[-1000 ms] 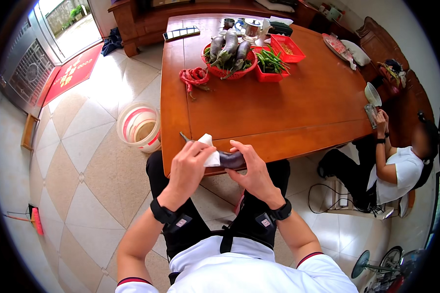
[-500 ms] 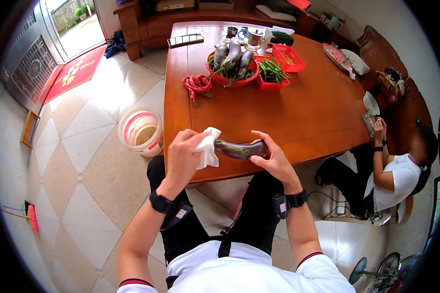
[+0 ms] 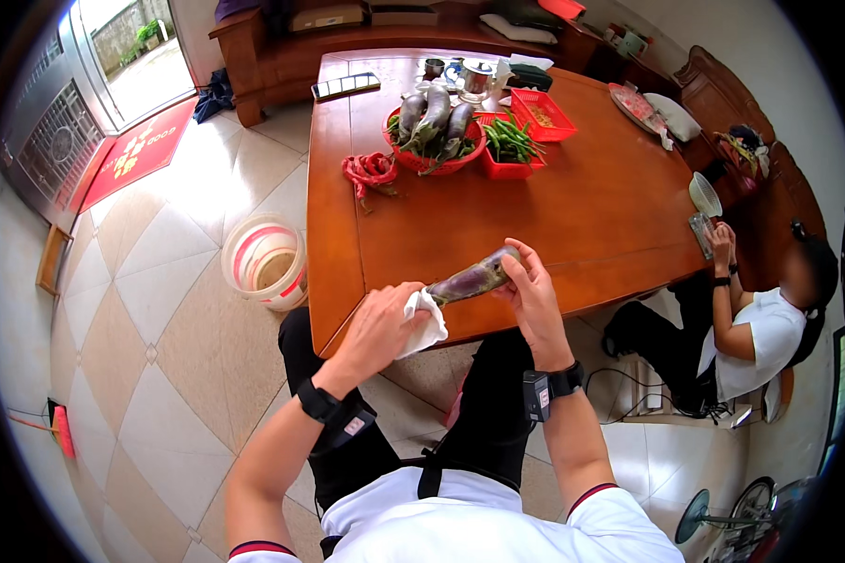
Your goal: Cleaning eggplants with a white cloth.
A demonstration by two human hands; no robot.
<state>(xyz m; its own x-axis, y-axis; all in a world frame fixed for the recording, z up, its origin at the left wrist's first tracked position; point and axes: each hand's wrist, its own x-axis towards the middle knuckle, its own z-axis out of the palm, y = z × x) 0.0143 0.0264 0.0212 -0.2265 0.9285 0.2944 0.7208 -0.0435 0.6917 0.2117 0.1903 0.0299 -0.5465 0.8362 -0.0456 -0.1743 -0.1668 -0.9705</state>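
Observation:
A purple eggplant (image 3: 472, 281) is held up over the near edge of the table, its right end tilted upward. My right hand (image 3: 537, 302) is closed round that end, fingertips and thumb on the skin. At the other end, my left hand (image 3: 377, 328) is closed on a crumpled white cloth or tissue (image 3: 424, 327), pressed around the eggplant's stem end. The cloth hides that tip. Farther off, several more eggplants (image 3: 431, 117) lie over green vegetables in a round red basket (image 3: 441, 166).
Beside the basket are dried red chilies (image 3: 370, 174), green peppers (image 3: 511, 139) in a red basket, and a phone (image 3: 345, 86). A white bucket (image 3: 266, 263) stands on the floor left of the wooden table (image 3: 573, 216). Another person (image 3: 751, 328) sits at the right, hands near a grater (image 3: 701, 235).
The eggplant's right end has swung upward and away from me with my right hand. My left hand and the white cloth have moved slightly nearer to me and to the right.

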